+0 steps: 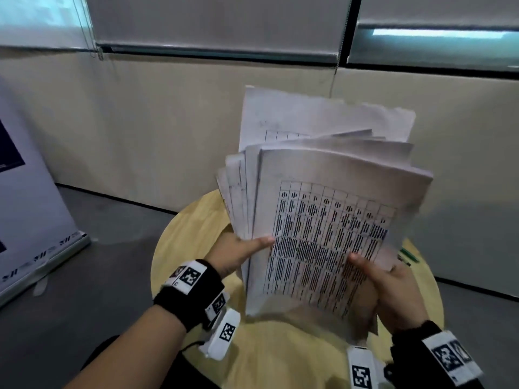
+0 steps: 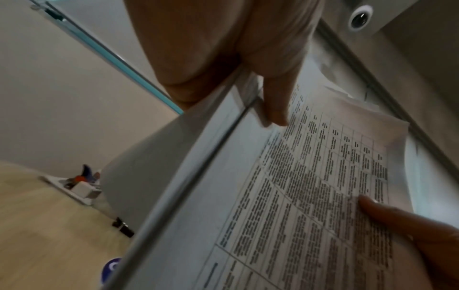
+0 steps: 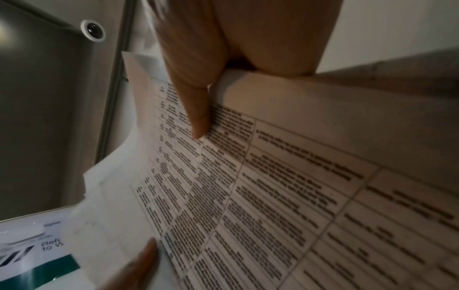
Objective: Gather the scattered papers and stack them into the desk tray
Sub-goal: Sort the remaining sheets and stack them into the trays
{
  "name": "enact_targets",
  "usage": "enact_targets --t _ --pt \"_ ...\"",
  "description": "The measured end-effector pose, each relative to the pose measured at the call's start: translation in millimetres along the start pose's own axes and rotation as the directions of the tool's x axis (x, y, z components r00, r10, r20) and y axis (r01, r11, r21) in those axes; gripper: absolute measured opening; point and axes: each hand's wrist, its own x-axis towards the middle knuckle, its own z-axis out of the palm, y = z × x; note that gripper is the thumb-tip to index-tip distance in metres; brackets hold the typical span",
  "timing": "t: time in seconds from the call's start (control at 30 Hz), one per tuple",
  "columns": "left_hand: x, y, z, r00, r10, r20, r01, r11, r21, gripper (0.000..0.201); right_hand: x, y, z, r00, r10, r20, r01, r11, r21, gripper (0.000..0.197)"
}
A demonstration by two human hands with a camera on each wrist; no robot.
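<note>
A loose, fanned stack of white papers [image 1: 323, 220] printed with tables is held upright above the round wooden table [image 1: 280, 349]. My left hand [image 1: 238, 254] grips the stack's left edge, thumb on the front sheet. My right hand [image 1: 384, 284] grips the lower right edge, thumb also on the front. In the left wrist view the left thumb [image 2: 275, 98] presses the papers [image 2: 310, 196]. The right wrist view shows the right thumb [image 3: 196, 109] on the printed sheet [image 3: 273, 196]. No desk tray shows in the head view.
A white tray-like holder [image 2: 74, 188] with small items sits at the table's far edge in the left wrist view, with black binder clips [image 2: 122, 228] nearby. A green pen [image 1: 408, 254] lies at the table's right. A banner stand [image 1: 33, 220] is on the left floor.
</note>
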Motion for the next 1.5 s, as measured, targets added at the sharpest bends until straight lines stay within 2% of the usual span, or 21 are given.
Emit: enact_targets --t 0.1,0.13,0.23,0.27,0.4,0.43,0.5,0.6,0.7,0.77,0.83,0.9,0.93,1.03,1.07,1.17,1.23,1.3,1.43,1.5 --pt "4 4 9 0.999 0.024 -0.027 -0.025 0.999 -0.025 0.027 -2 -3 0 0.997 -0.064 -0.035 0.065 0.998 0.008 0.016" --pt "4 2 11 0.998 0.038 -0.042 -0.04 0.998 -0.05 0.033 -3 1 -3 0.996 -0.079 -0.042 0.079 0.997 -0.015 0.021" --pt "5 -13 16 0.993 0.06 -0.103 -0.072 0.991 -0.115 0.068 -7 15 -12 0.994 -0.079 -0.074 0.069 0.99 -0.126 0.071" --pt "5 -17 18 0.992 0.05 -0.115 -0.066 0.988 -0.142 0.073 -8 19 -14 0.994 -0.07 -0.078 0.059 0.988 -0.14 0.077" --pt "2 -31 26 0.985 -0.011 -0.169 -0.026 0.977 -0.214 0.057 -9 28 -16 0.997 -0.064 -0.044 0.055 0.982 -0.181 0.068" --pt "-1 -32 30 0.987 -0.022 -0.161 -0.014 0.976 -0.218 0.057 -7 29 -15 0.998 -0.051 -0.046 0.042 0.983 -0.178 0.058" --pt "-7 -34 41 0.991 -0.049 -0.127 0.02 0.975 -0.22 0.068 -5 30 -12 0.999 -0.032 -0.043 0.026 0.991 -0.134 0.033" --pt "-10 -36 51 0.989 -0.033 -0.144 0.003 0.98 -0.199 0.078 -2 30 -5 0.998 -0.016 -0.056 0.013 0.999 -0.051 0.017" --pt "-13 -44 51 0.982 -0.046 -0.184 0.013 0.984 -0.176 0.096 -3 29 -5 0.994 -0.036 -0.106 0.033 0.999 -0.032 0.036" --pt "-17 -51 48 0.981 -0.048 -0.189 0.014 0.984 -0.18 0.111 -5 29 -8 0.989 -0.043 -0.143 0.034 0.997 -0.065 0.018" --pt "-21 -56 49 0.979 -0.085 -0.186 0.049 0.981 -0.187 0.103 -7 31 -11 0.987 -0.054 -0.151 0.034 0.99 -0.135 0.017" --pt "-25 -62 52 0.982 -0.09 -0.168 0.063 0.985 -0.158 0.071 -9 35 -12 0.986 -0.047 -0.16 0.019 0.985 -0.169 0.017" --pt "-26 -67 53 0.98 -0.093 -0.175 0.07 0.989 -0.128 0.064 -11 36 -12 0.986 -0.04 -0.161 0.013 0.986 -0.166 0.016" --pt "-29 -72 58 0.974 -0.075 -0.212 0.045 0.989 -0.14 0.089 -14 35 -5 0.98 -0.045 -0.195 0.02 0.992 -0.127 0.011" --pt "-27 -72 58 0.971 -0.064 -0.231 0.031 0.989 -0.142 0.09 -15 34 -3 0.978 -0.057 -0.199 0.037 0.994 -0.104 0.01" --pt "-23 -60 59 0.964 -0.004 -0.267 -0.038 0.988 -0.151 0.083 -16 25 1 0.971 -0.102 -0.217 0.088 0.994 -0.072 0.011" --pt "-21 -51 56 0.958 0.066 -0.278 -0.109 0.984 -0.141 0.063 -17 16 2 0.963 -0.16 -0.219 0.137 0.984 -0.116 0.012" --pt "-19 -39 52 0.947 0.136 -0.291 -0.177 0.977 -0.119 0.043 -17 7 2 0.941 -0.262 -0.216 0.222 0.956 -0.192 0.026" --pt "-15 -13 51 0.933 0.244 -0.263 -0.279 0.954 -0.105 0.044 -15 -14 0 0.876 -0.429 -0.222 0.364 0.888 -0.281 0.075" --pt "-13 -7 52 0.934 0.258 -0.245 -0.295 0.948 -0.124 0.04 -14 -26 -1 0.82 -0.545 -0.177 0.448 0.802 -0.394 0.092"
